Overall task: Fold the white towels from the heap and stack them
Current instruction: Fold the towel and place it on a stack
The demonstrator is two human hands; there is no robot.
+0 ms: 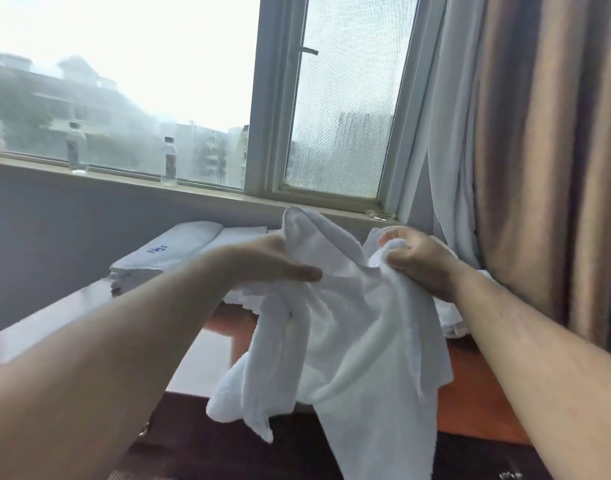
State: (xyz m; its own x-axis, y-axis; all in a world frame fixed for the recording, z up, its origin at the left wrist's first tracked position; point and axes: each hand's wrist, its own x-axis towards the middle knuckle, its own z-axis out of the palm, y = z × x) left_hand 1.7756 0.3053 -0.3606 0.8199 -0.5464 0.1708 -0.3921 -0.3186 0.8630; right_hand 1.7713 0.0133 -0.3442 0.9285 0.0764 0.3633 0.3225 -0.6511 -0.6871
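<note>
The white towel (349,323) hung unfolded and crumpled in the air between the two grips, above the near edge of the table (477,410). Its lower corners drooped below the grips, toward the person. The left grip (272,261) held the towel's upper edge, with the thumb lying straight along the front of the cloth and the fingers hidden behind it. One peak of cloth stood up just above this grip. The right grip (421,261) was closed on a bunched corner, its fingers curled round the cloth (knuckles turned toward the camera). The two grips were level with each other and near each other, joined by a slack span of towel.

Just under and beyond the right grip's wrist, more white cloth from the heap (451,320) lay on the table, mostly hidden by the forearm. Beyond and outward of the left grip sat the stack of folded towels (169,251); the top one bore a small blue mark.

Farther out past the left grip, two clear plastic bottles (76,147) (169,161) stood upright and well apart on the windowsill (124,174). Whether they held anything could not be made out. Past the right grip hung a brown curtain (539,168), with the screened window pane (345,116) beyond both grips.
</note>
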